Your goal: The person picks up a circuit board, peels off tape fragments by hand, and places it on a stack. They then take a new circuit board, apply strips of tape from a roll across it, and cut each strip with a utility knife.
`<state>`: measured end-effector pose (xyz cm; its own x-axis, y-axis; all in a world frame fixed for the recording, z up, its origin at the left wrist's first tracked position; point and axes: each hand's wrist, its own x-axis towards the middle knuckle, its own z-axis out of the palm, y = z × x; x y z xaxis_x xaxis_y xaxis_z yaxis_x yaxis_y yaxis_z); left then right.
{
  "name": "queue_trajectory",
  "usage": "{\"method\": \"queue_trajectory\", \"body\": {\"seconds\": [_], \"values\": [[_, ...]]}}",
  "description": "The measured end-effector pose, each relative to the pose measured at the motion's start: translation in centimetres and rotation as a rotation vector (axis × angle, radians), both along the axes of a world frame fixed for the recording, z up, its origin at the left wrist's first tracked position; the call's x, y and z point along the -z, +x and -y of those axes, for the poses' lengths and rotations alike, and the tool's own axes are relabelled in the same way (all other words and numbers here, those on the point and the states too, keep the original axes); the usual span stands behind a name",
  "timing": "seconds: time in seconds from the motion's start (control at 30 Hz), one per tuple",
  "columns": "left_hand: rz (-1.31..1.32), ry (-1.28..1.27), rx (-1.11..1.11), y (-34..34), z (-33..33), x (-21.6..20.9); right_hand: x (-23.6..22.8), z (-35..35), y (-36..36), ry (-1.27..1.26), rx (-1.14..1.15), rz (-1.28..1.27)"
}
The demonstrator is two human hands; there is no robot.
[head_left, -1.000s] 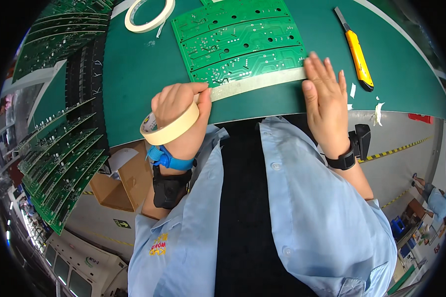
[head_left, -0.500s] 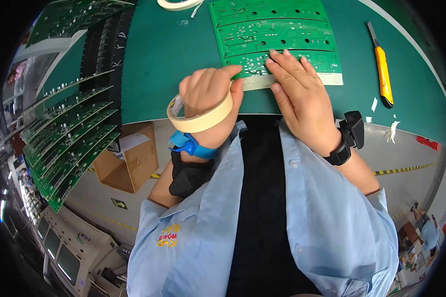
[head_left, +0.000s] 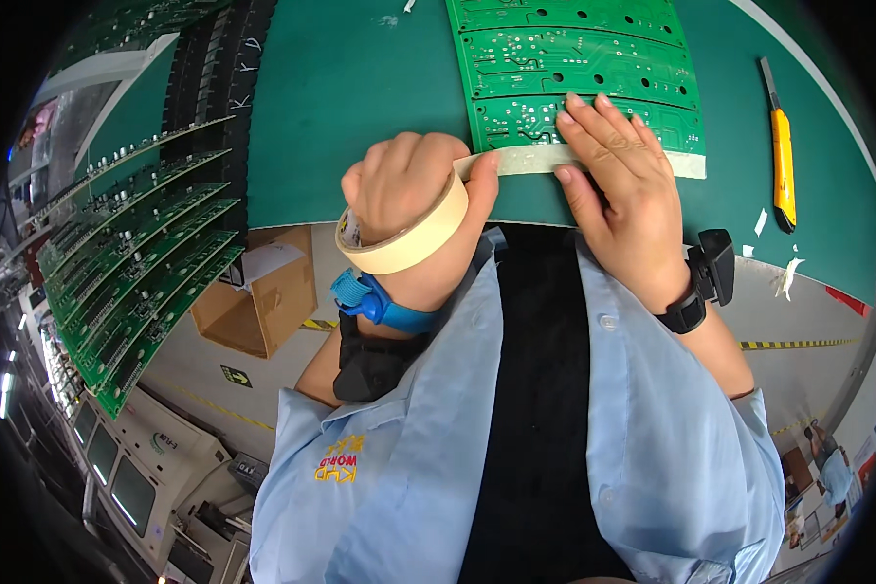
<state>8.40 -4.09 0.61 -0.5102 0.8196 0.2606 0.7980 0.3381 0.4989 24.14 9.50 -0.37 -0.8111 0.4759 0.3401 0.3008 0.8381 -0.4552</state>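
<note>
A green circuit board panel (head_left: pixel 594 58) lies on the green bench mat, with a pale strip of masking tape (head_left: pixel 533 160) along its near edge. My left hand (head_left: pixel 414 190) is closed on a roll of masking tape (head_left: pixel 409 245), which hangs around the hand. The thumb lies over the strip just off the panel's left corner, and the index fingertip is hidden. My right hand (head_left: pixel 628 185) rests flat over the near right part of the panel and the strip, fingers stretched out and thumb apart.
A yellow utility knife (head_left: pixel 783 170), blade out, lies at the right, with tape scraps (head_left: pixel 788 277) near the bench edge. Several populated circuit boards (head_left: pixel 146 282) stand in a black rack (head_left: pixel 214 97) at the left. Below the bench is an open cardboard box (head_left: pixel 273 302).
The view has shifted, so panel and knife appear farther right. Relative to the panel, my left hand has moved left, its index finger off the corner. My right hand still lies on the panel.
</note>
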Motion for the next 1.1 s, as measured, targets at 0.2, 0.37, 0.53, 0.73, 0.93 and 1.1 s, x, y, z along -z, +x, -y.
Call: {"method": "queue_trajectory", "body": {"seconds": [0.2, 0.37, 0.53, 0.73, 0.93, 1.1], "values": [[0.023, 0.094, 0.008, -0.39, 0.13, 0.31, 0.08, 0.01, -0.13, 0.029, 0.0, 0.007], [-0.057, 0.039, 0.006, -0.23, -0.09, 0.32, 0.08, 0.0, -0.15, 0.037, -0.005, 0.019], [-0.095, 0.0, 0.013, -0.23, -0.32, 0.29, -0.01, -0.01, -0.13, 0.038, -0.012, 0.021], [-0.117, -0.033, 0.024, -0.21, -0.43, 0.13, 0.04, 0.02, -0.07, 0.042, -0.015, 0.026], [-0.133, -0.047, 0.038, -0.23, -0.43, 0.0, -0.14, 0.06, -0.12, 0.041, -0.018, 0.033], [-0.152, -0.045, 0.029, -0.13, -0.38, 0.11, -0.68, 0.3, 0.09, 0.12, -0.073, 0.086]]}}
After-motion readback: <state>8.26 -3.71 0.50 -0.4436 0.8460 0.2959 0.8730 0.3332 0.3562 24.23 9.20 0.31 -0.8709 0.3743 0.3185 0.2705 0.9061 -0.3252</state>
